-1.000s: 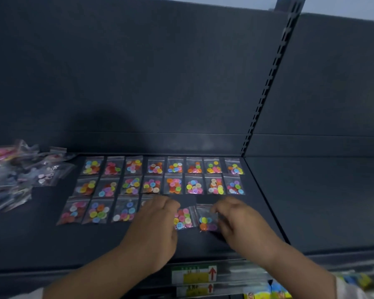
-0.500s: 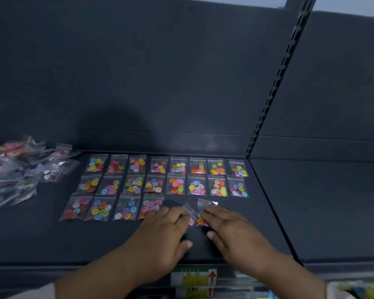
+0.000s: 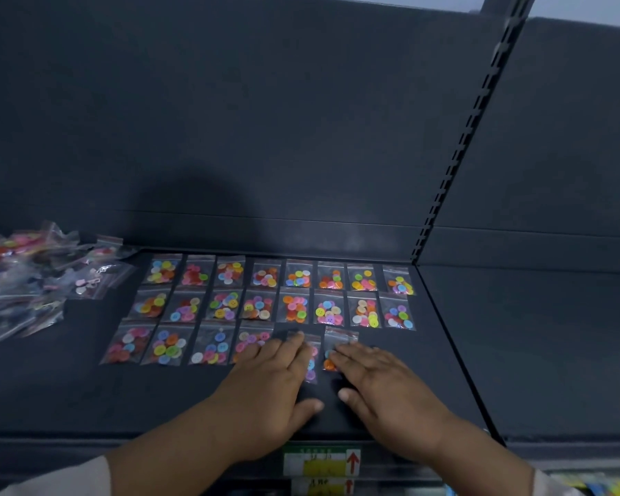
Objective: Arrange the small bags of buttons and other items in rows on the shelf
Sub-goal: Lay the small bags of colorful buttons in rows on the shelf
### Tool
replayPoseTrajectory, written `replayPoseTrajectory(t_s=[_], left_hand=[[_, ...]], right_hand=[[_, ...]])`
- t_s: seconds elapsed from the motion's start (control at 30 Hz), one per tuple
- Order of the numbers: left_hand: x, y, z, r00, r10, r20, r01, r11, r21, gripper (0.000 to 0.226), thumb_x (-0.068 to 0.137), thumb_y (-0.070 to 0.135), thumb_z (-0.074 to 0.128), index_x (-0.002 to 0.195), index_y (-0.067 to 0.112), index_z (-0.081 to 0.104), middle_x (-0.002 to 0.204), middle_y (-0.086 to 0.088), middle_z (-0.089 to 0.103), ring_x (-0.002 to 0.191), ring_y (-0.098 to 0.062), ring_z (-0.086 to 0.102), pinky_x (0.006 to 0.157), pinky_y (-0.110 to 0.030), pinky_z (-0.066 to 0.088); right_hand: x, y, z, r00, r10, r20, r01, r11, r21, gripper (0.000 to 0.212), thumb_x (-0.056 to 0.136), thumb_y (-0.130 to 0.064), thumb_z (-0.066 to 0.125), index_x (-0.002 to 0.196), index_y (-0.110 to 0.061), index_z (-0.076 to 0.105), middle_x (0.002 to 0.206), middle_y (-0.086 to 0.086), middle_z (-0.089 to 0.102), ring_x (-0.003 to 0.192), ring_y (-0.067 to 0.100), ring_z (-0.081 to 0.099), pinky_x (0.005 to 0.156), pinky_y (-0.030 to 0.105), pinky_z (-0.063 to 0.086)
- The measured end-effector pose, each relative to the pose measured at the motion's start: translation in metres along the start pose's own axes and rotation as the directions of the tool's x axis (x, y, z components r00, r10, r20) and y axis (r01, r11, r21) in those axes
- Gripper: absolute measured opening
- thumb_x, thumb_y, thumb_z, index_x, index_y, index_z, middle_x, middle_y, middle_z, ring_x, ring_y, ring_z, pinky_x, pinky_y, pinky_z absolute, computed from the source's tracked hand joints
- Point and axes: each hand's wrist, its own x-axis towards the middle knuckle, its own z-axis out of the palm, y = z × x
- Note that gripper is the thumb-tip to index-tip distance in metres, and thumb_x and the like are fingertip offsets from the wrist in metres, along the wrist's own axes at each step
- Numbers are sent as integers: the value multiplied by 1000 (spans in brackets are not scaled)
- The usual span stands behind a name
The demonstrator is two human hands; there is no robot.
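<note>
1. We saw the fingers (image 3: 294, 347) of the left hand (image 3: 269, 384) lying straight and flat. They pressed a small clear zip bag of pink and blue buttons (image 3: 313, 366) onto the dark grey metal shelf (image 3: 408, 388). They gripped nothing, and the thumb stuck out free.
2. The fingers (image 3: 351, 352) of the right hand (image 3: 387, 388) were likewise stretched out and unclenched. They rested on a second clear zip bag with orange buttons (image 3: 339, 338), just beside the first, and its sealed top showed beyond the fingertips.
3. Both bags lay in the front row, directly right of the four clear button bags already laid there (image 3: 212, 347). The bag under the left hand seemed to reach nearer the shelf's front edge than its neighbours.
4. We judged the step in hand to be squaring these two into line. This would go best by sliding them under flat fingers rather than lifting them. Each top edge should come level with the neighbours' tops, and each bag should sit beneath a bag of the row behind, with the same narrow gap between bags.
5. Light pressure seemed wise, since the buttons could bunch and tilt the slippery plastic.
6. Behind stood the middle row of eight button bags (image 3: 294, 309) and the back row of eight (image 3: 298, 277), so the front row had two places left to fill.
7. At the far left lay a loose heap of unsorted clear bags (image 3: 33, 277). A yellow and white price label with a red arrow (image 3: 321, 463) sat below the shelf edge.
</note>
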Motion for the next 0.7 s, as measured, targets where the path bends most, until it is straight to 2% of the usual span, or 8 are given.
replayPoseTrajectory(t_s=[0.17,0.33,0.53,0.7], left_hand=[[-5,-1,1,999,48,-4,-48,999,-25,71,95,57,21,151,22,-4,158,6,-14,140,-5,-20,108,-27,-12],[-6,0,0,997,66,46,-64,997,-52,74,95,59,24,151,20,-4,158,7,-14,142,-6,-18,110,-27,-13],[-1,-7,1,998,48,33,-47,998,-39,74,94,59,25,151,20,-1,158,5,-12,143,-7,-15,113,-28,-12],[2,-11,2,999,44,22,-43,999,-29,75,94,60,26,151,19,-1,158,4,-11,143,-8,-15,113,-28,-13]], right_hand=[[-1,-7,-3,1000,-2,6,2,1000,21,62,93,-53,17,150,-31,7,158,-13,0,144,4,-4,108,18,-12],[0,-5,-1,999,-32,40,32,999,5,80,76,-61,0,150,-31,6,158,-13,0,144,3,-4,108,19,-12],[5,-3,1,999,-43,22,43,999,13,71,83,-57,9,150,-33,9,158,-14,3,144,2,-2,111,19,-10],[8,-2,0,998,-55,23,55,998,3,75,80,-60,4,150,-33,10,158,-14,3,144,2,-2,111,19,-9]])
